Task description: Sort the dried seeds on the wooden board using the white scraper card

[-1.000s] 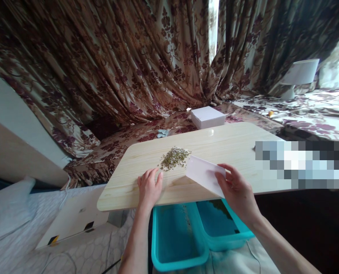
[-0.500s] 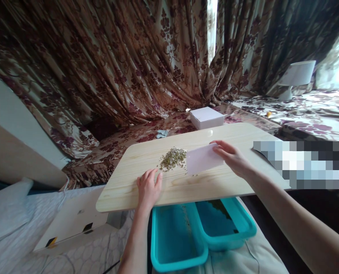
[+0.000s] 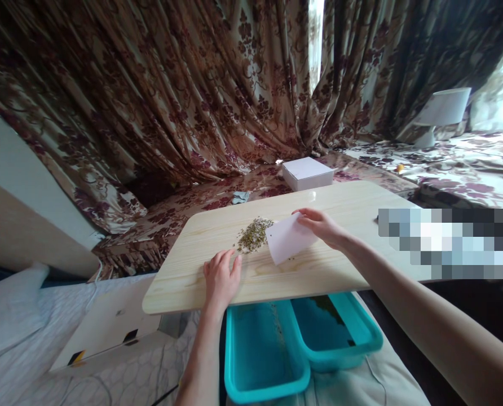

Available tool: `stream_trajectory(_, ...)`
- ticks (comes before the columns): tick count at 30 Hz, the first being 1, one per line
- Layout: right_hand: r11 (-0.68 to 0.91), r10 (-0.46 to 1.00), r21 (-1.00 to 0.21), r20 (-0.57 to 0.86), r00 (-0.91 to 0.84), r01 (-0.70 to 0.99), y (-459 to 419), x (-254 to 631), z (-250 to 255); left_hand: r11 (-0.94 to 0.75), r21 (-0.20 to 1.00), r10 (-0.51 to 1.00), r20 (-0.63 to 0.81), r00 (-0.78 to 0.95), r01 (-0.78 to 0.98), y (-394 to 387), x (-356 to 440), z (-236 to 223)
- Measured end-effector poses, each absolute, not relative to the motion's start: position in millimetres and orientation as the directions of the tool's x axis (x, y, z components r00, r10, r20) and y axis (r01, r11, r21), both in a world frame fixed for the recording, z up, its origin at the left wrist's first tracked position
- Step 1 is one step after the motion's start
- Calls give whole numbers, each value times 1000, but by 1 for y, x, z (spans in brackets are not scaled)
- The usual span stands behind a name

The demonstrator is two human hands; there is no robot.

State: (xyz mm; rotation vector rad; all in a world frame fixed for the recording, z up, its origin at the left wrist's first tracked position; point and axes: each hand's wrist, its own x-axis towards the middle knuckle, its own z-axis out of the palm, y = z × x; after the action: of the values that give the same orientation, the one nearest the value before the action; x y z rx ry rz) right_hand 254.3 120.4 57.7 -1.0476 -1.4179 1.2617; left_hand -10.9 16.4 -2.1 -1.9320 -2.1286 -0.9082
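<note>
A loose heap of small green and brown bits, like seeds or dried herbs (image 3: 252,234), lies on the pale wooden tabletop (image 3: 184,259). My right hand (image 3: 319,223) is closed on the upper right edge of a white paper sheet (image 3: 289,239). The sheet is tilted, and its left edge reaches the right side of the heap, covering part of it. My left hand (image 3: 223,276) lies on the tabletop just in front of the heap, fingers stretched out, with nothing in it. A few stray bits lie near the sheet's lower edge.
Below the table's near edge stand two turquoise plastic bins (image 3: 264,355), the right one holding dark green matter. Behind the table sits a white box (image 3: 307,172). A blurred object (image 3: 441,242) is at the table's right end; a lamp (image 3: 441,113) stands farther back.
My right hand has moved left with the paper sheet, which has turned and now covers more of the heap's right side. My left hand has stayed in place.
</note>
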Motion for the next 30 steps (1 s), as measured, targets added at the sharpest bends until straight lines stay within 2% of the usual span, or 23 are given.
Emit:
stream_trajectory(10, -10, 958, -998, -30, -285, 70, 98, 281, 52, 0, 349, 863, 473, -177, 937, 17, -11, -2)
stream_trajectory(21, -14, 950, -996, -39, -311, 83, 46, 300, 66, -4, 346, 861, 478, -173, 938, 17, -11, -4)
stream_trajectory(23, 10, 964, -998, -9, -267, 70, 48, 299, 67, -3, 344, 860, 479, -173, 939, 17, -11, -3)
stream_trajectory(27, 137, 988, -991, 137, -71, 0, 68, 288, 65, -1, 345, 857, 485, -177, 939, 17, -10, -2)
stream_trajectory(30, 179, 984, -984, 179, 9, -20, 86, 275, 61, 2, 353, 856, 483, -184, 936, 17, -10, -2)
